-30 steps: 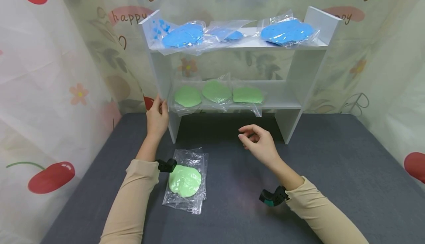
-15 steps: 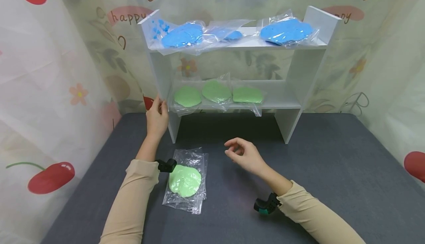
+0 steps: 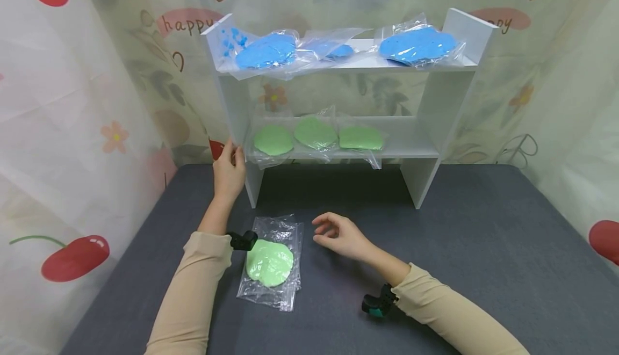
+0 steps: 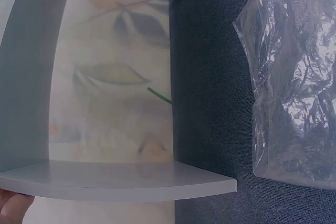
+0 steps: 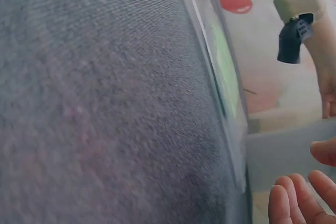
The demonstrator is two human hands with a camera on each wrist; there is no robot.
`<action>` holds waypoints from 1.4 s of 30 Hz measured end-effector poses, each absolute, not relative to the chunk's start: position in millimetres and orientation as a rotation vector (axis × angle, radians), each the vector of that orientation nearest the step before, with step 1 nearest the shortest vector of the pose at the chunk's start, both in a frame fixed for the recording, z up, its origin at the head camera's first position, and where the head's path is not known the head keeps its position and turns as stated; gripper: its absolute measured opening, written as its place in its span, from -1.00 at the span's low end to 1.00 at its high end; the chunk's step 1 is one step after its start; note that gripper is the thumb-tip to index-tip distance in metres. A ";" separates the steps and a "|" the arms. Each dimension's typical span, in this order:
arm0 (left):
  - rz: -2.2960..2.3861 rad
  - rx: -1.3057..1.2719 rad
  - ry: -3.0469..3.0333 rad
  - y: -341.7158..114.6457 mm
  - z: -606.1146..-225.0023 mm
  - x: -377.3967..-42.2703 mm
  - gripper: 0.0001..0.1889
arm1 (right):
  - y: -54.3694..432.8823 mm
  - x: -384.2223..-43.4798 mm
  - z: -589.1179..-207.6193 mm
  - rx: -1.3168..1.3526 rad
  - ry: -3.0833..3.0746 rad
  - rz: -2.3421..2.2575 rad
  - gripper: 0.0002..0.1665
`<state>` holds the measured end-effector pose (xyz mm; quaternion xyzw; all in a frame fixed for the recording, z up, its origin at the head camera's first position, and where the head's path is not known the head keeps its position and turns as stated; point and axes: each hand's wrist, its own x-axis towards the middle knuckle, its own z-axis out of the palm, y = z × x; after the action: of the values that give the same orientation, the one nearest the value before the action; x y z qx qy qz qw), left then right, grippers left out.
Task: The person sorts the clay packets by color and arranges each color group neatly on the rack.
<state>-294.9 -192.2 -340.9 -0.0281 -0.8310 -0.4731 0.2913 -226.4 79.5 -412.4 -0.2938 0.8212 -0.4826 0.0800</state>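
My left hand (image 3: pixel 228 175) rests against the outer side of the white shelf's (image 3: pixel 427 105) left panel; in the left wrist view its fingers (image 4: pixel 16 205) show beside the panel edge. My right hand (image 3: pixel 340 237) hovers over the table, fingers loosely bent and nothing in them. Just left of it lies a clear plastic bag with a flat light-green, slime-like piece (image 3: pixel 269 262). The right wrist view shows this bag (image 5: pixel 226 72) edge-on, with my right fingers (image 5: pixel 296 198) at lower right.
Three bagged green pieces (image 3: pixel 315 132) lie in a row on the middle shelf board. Bagged blue pieces (image 3: pixel 418 46) lie along the top board. A dark grey cloth (image 3: pixel 483 247) covers the table, and printed curtains (image 3: pixel 72 145) surround it.
My right hand has moved left and nearer to me, from below the shelf's right part to beside the bag on the table. My left hand stays put.
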 end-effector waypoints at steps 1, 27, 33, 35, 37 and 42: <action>-1.261 -0.075 -2.215 -192.1 -341.0 -295.0 -0.57 | 78.4 -226.7 -413.8 -0.886 2.446 -1.436 -0.57; -1.236 -0.059 -2.197 -189.9 -340.9 -294.7 -0.57 | 46.2 -223.7 -421.0 -0.716 2.360 -1.220 -0.23; -1.234 -0.053 -2.198 -190.3 -341.0 -294.9 -0.56 | 39.9 -225.5 -423.1 -0.671 2.390 -1.178 -0.21; -1.237 -0.050 -2.198 -190.4 -341.2 -295.1 -0.56 | 37.7 -226.0 -424.2 -0.646 2.402 -1.172 -0.21; -1.239 -0.050 -2.202 -190.6 -341.2 -295.1 -0.56 | 35.7 -226.4 -424.5 -0.634 2.412 -1.168 -0.20; -1.236 -0.047 -2.205 -190.9 -341.8 -295.8 -0.55 | 31.1 -226.5 -424.9 -0.640 2.463 -1.131 -0.22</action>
<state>-295.8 -190.9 -341.8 -0.0177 -0.8315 -0.4661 0.3018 -226.5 31.1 -424.9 -0.2262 0.8704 -0.3998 0.1773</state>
